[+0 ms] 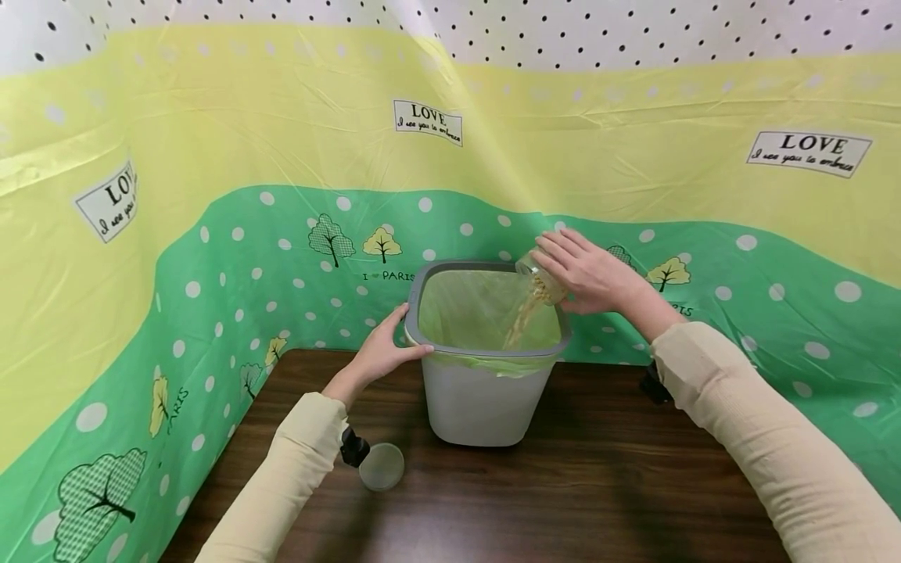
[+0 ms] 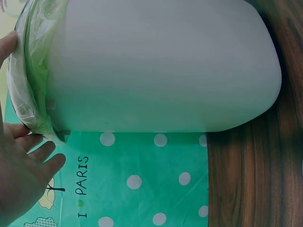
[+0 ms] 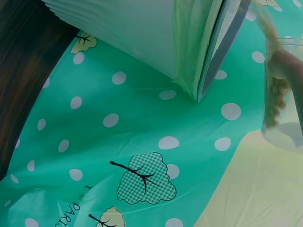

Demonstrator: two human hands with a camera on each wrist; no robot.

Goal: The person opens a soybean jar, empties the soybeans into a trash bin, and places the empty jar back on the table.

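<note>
A grey trash bin [image 1: 486, 403] with a darker rim stands upright on the table, lined with a thin green plastic bag [image 1: 457, 305]. My left hand [image 1: 378, 352] holds the bin's near left rim corner, thumb over the front edge and fingers along the left side. Above the right part of the opening, my right hand [image 1: 591, 274] grips a clear jar [image 1: 526, 264], tipped mouth-down. Small tan pieces [image 1: 522, 319], like beans or nuts, stream from it into the bin. In the right wrist view some pieces still lie along the wall of the jar [image 3: 271, 130].
A round clear lid or shallow dish [image 1: 382, 467] lies on the dark wood table [image 1: 479, 508], near my left wrist. A patterned green and yellow sheet [image 1: 296, 148] hangs behind and at the sides. Both wrists carry black straps or devices.
</note>
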